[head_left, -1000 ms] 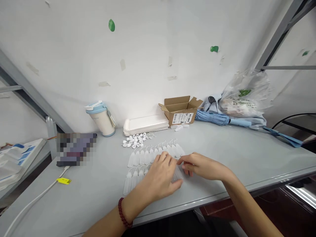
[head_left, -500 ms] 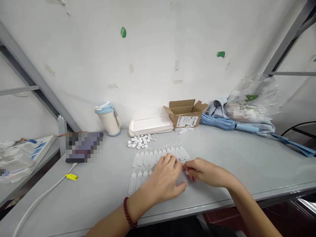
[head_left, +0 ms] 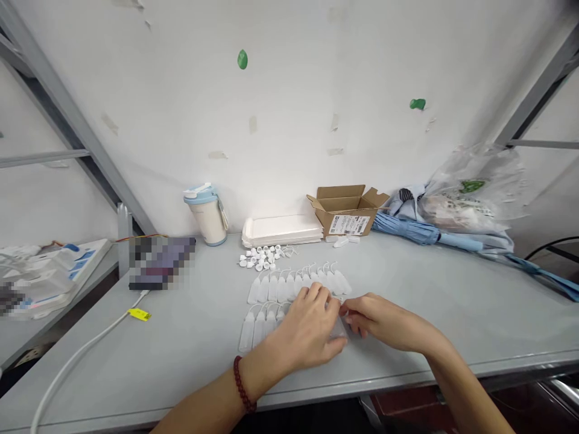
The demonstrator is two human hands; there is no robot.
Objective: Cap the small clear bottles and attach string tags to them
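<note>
Small translucent plastic bottles with thin, bent white strands at their tops lie in two rows on the grey table. The back row (head_left: 272,289) shows almost whole. My left hand (head_left: 310,328) covers much of the front row (head_left: 246,331), its fingers bent downward. Between its thumb and index finger shows the clear body of a small plastic bottle (head_left: 338,328) at the row's right end. My right hand (head_left: 384,319) meets that bottle's upper end from the right, with thumb and fingertips pinched together. Whatever those fingertips hold is hidden.
Behind the rows lie loose white caps (head_left: 260,258) and a stack of white trays (head_left: 284,229). An open cardboard box (head_left: 346,211) stands beside loose bottles (head_left: 341,241). A tumbler (head_left: 208,217), a phone (head_left: 165,262) with a cable (head_left: 85,346), and a blue umbrella (head_left: 411,229) are farther out.
The whole view has shifted slightly, so things appear farther right. Both hands keep nearly the same place and pose at the right end of the front row.
</note>
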